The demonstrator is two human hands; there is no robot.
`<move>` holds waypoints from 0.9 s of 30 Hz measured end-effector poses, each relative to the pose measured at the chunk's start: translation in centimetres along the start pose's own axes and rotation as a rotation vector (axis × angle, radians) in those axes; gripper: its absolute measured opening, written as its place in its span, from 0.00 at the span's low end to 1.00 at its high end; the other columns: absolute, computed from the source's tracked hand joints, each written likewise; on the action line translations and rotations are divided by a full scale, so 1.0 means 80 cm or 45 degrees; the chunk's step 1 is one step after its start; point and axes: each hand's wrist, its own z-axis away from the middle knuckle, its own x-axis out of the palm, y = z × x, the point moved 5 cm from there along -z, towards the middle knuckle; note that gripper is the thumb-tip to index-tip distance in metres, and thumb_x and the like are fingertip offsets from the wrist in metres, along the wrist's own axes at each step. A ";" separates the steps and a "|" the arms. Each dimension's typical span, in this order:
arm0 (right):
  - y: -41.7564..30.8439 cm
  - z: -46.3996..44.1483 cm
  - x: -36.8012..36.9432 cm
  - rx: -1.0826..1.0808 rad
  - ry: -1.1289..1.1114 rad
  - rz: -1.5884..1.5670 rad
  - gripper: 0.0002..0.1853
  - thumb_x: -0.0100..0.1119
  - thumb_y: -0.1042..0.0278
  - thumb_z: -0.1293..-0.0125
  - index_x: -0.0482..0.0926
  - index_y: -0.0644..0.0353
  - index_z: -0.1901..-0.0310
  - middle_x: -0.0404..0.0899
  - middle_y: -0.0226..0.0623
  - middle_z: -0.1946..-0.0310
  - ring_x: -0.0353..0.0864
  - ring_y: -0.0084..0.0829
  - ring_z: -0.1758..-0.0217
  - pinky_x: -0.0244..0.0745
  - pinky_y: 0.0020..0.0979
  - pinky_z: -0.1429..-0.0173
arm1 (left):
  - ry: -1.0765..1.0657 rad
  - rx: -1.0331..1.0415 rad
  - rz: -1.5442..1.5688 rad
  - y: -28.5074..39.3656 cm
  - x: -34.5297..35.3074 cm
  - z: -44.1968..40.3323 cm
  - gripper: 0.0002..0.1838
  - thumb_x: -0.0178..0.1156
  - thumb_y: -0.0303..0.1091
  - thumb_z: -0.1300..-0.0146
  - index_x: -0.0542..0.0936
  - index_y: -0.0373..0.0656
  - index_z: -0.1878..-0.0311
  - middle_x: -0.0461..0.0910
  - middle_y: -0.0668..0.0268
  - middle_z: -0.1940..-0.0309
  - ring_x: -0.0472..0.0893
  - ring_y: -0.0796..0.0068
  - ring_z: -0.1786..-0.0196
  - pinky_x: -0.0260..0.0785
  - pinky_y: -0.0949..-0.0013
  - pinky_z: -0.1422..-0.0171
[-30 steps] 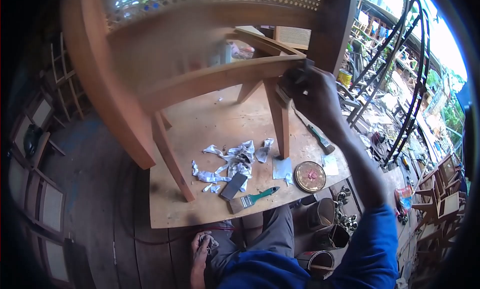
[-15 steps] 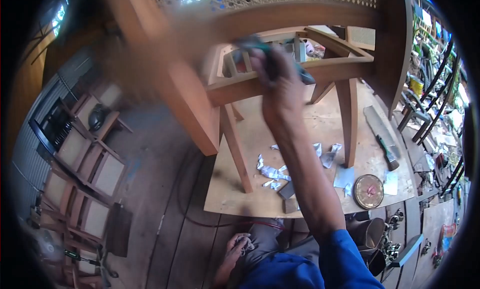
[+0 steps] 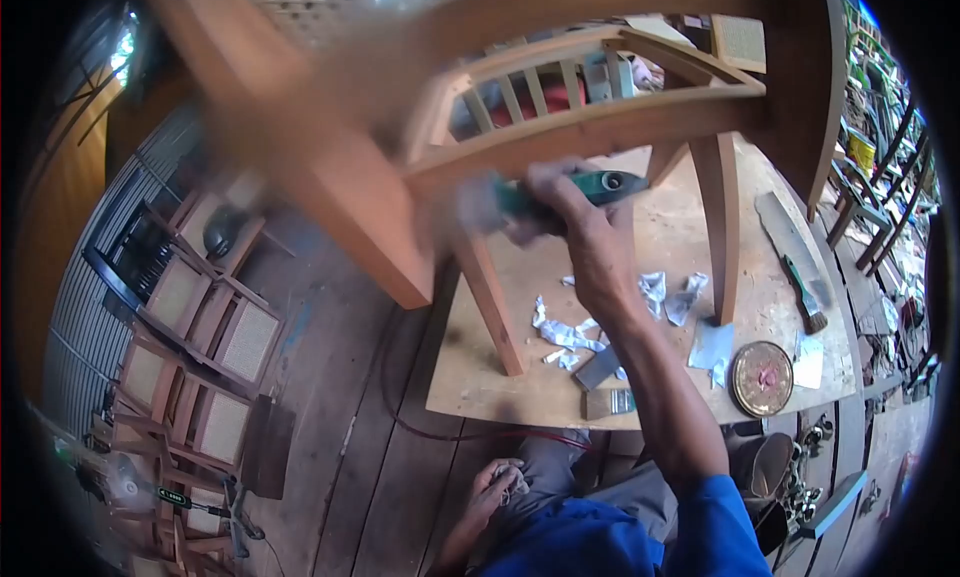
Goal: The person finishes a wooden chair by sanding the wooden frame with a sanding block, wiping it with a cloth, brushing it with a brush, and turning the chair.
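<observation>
My right hand (image 3: 575,212) is closed around the green handle of a paintbrush (image 3: 618,184). The blurred bristle end points left, against or close to the lower rail of a wooden chair (image 3: 590,124); whether it touches is unclear. That chair has a woven cane panel (image 3: 335,7) at the top and stands over a tabletop. Down by my lap, my left hand (image 3: 490,492) is closed on a crumpled rag (image 3: 513,480).
Torn white scraps (image 3: 565,332), a second brush (image 3: 803,295) and a round lid (image 3: 762,379) lie on the wooden tabletop (image 3: 480,392). A red hose (image 3: 430,434) runs across the plank floor. Several cane-seated chairs (image 3: 250,342) stand on the left.
My right hand has moved down and slightly right with the paintbrush, from above the lower rail to below it. The view has shifted a little. My left hand stays low with the rag.
</observation>
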 end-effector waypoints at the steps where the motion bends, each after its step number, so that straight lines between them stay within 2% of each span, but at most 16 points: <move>1: 0.006 0.005 0.006 -0.119 0.083 -0.245 0.15 0.62 0.59 0.32 0.81 0.65 0.55 0.85 0.43 0.69 0.87 0.32 0.69 0.84 0.34 0.58 | 0.001 -0.015 -0.037 -0.007 -0.001 0.002 0.13 0.59 0.35 0.26 0.79 0.38 0.46 0.82 0.68 0.67 0.82 0.80 0.64 0.74 0.75 0.56; 3: 0.059 0.019 0.014 0.121 -0.199 -0.199 0.14 0.61 0.62 0.29 0.79 0.65 0.51 0.85 0.42 0.65 0.87 0.33 0.65 0.84 0.34 0.55 | 0.002 -0.038 -0.095 0.003 0.009 0.001 0.12 0.58 0.34 0.26 0.79 0.39 0.46 0.82 0.68 0.68 0.81 0.80 0.66 0.73 0.76 0.59; 4: 0.073 0.047 0.008 0.231 -0.097 -0.470 0.12 0.62 0.64 0.31 0.81 0.66 0.57 0.85 0.40 0.67 0.86 0.30 0.67 0.83 0.31 0.58 | 0.003 -0.079 -0.090 0.008 0.013 0.003 0.10 0.57 0.30 0.27 0.79 0.39 0.46 0.81 0.69 0.66 0.79 0.82 0.64 0.73 0.75 0.55; 6: 0.097 0.079 -0.059 0.299 -0.035 0.457 0.11 0.63 0.64 0.33 0.83 0.66 0.62 0.84 0.38 0.70 0.85 0.26 0.68 0.81 0.29 0.61 | -0.009 -0.023 -0.129 0.006 0.017 0.005 0.11 0.56 0.29 0.27 0.80 0.40 0.46 0.81 0.70 0.66 0.80 0.83 0.63 0.73 0.76 0.56; 7: 0.111 0.104 -0.095 0.310 0.062 0.578 0.10 0.63 0.65 0.34 0.83 0.65 0.63 0.84 0.36 0.70 0.84 0.25 0.69 0.80 0.28 0.64 | 0.010 0.005 -0.186 0.008 0.016 0.004 0.11 0.56 0.29 0.27 0.79 0.40 0.45 0.81 0.70 0.67 0.80 0.83 0.63 0.73 0.77 0.57; 8: 0.133 0.130 -0.134 0.393 0.248 0.338 0.11 0.62 0.65 0.37 0.83 0.66 0.61 0.83 0.34 0.74 0.81 0.24 0.72 0.77 0.28 0.66 | 0.040 0.008 -0.195 0.012 0.018 0.008 0.11 0.55 0.30 0.26 0.79 0.39 0.45 0.81 0.70 0.68 0.81 0.82 0.64 0.73 0.77 0.58; 10: 0.144 0.166 -0.221 0.436 0.582 0.323 0.09 0.62 0.67 0.34 0.82 0.64 0.59 0.83 0.36 0.71 0.82 0.24 0.73 0.78 0.26 0.68 | 0.058 -0.022 -0.065 0.008 0.019 0.014 0.11 0.56 0.31 0.26 0.79 0.38 0.45 0.80 0.70 0.69 0.81 0.81 0.66 0.73 0.77 0.59; 11: 0.160 0.178 -0.275 0.324 0.650 0.238 0.07 0.62 0.68 0.32 0.82 0.62 0.60 0.84 0.37 0.71 0.83 0.25 0.72 0.79 0.26 0.68 | 0.073 -0.048 -0.063 0.003 0.016 0.014 0.11 0.56 0.32 0.26 0.79 0.39 0.45 0.80 0.70 0.70 0.81 0.81 0.66 0.73 0.76 0.59; 12: 0.155 0.189 -0.310 0.369 0.702 0.220 0.10 0.62 0.60 0.30 0.82 0.59 0.58 0.85 0.36 0.68 0.84 0.25 0.70 0.81 0.26 0.64 | 0.088 -0.066 -0.058 0.000 0.014 0.015 0.11 0.56 0.32 0.26 0.79 0.39 0.45 0.80 0.70 0.70 0.81 0.81 0.66 0.73 0.76 0.59; 16: 0.158 0.234 -0.369 0.560 0.866 -0.018 0.21 0.63 0.53 0.29 0.77 0.65 0.48 0.84 0.41 0.60 0.85 0.29 0.67 0.82 0.28 0.62 | 0.026 -0.134 -0.066 -0.014 0.015 0.011 0.10 0.56 0.32 0.25 0.79 0.38 0.47 0.80 0.70 0.70 0.80 0.81 0.67 0.73 0.76 0.58; 18: 0.159 0.264 -0.371 0.765 0.639 0.371 0.28 0.63 0.53 0.29 0.72 0.69 0.40 0.83 0.42 0.54 0.85 0.31 0.64 0.81 0.30 0.61 | 0.038 -0.111 -0.102 -0.003 0.023 0.009 0.10 0.56 0.32 0.25 0.79 0.39 0.47 0.79 0.70 0.70 0.79 0.82 0.67 0.72 0.76 0.59; 19: 0.147 0.274 -0.355 0.712 0.523 0.760 0.27 0.65 0.54 0.30 0.75 0.68 0.40 0.82 0.41 0.53 0.84 0.31 0.65 0.80 0.32 0.63 | 0.046 -0.105 -0.099 0.002 0.026 0.008 0.10 0.56 0.33 0.25 0.79 0.39 0.47 0.79 0.70 0.70 0.79 0.82 0.67 0.72 0.77 0.59; 20: 0.132 0.284 -0.338 0.736 0.341 1.213 0.23 0.68 0.58 0.34 0.80 0.63 0.42 0.82 0.39 0.53 0.82 0.37 0.58 0.79 0.39 0.54 | 0.054 -0.103 -0.089 0.002 0.025 0.004 0.10 0.56 0.33 0.25 0.79 0.39 0.47 0.79 0.70 0.70 0.79 0.82 0.67 0.72 0.77 0.59; 22: 0.124 0.294 -0.298 0.315 -0.045 1.890 0.19 0.71 0.61 0.40 0.84 0.57 0.48 0.82 0.38 0.54 0.77 0.44 0.49 0.72 0.44 0.42 | 0.012 -0.081 -0.138 0.001 0.025 0.001 0.10 0.56 0.33 0.25 0.78 0.38 0.47 0.80 0.70 0.69 0.79 0.82 0.66 0.72 0.76 0.58; 25: 0.130 0.295 -0.277 0.220 -0.067 1.959 0.20 0.72 0.64 0.43 0.85 0.56 0.48 0.82 0.37 0.53 0.71 0.47 0.42 0.65 0.47 0.36 | -0.058 -0.046 -0.065 0.010 0.036 -0.003 0.11 0.56 0.33 0.25 0.78 0.38 0.46 0.81 0.68 0.68 0.80 0.80 0.65 0.73 0.75 0.56; 27: 0.140 0.281 -0.266 0.199 0.009 1.792 0.16 0.69 0.68 0.41 0.85 0.58 0.51 0.83 0.39 0.55 0.75 0.45 0.48 0.70 0.44 0.42 | -0.069 -0.021 -0.054 0.016 0.039 -0.004 0.11 0.56 0.33 0.25 0.77 0.37 0.45 0.82 0.67 0.67 0.81 0.79 0.64 0.74 0.75 0.55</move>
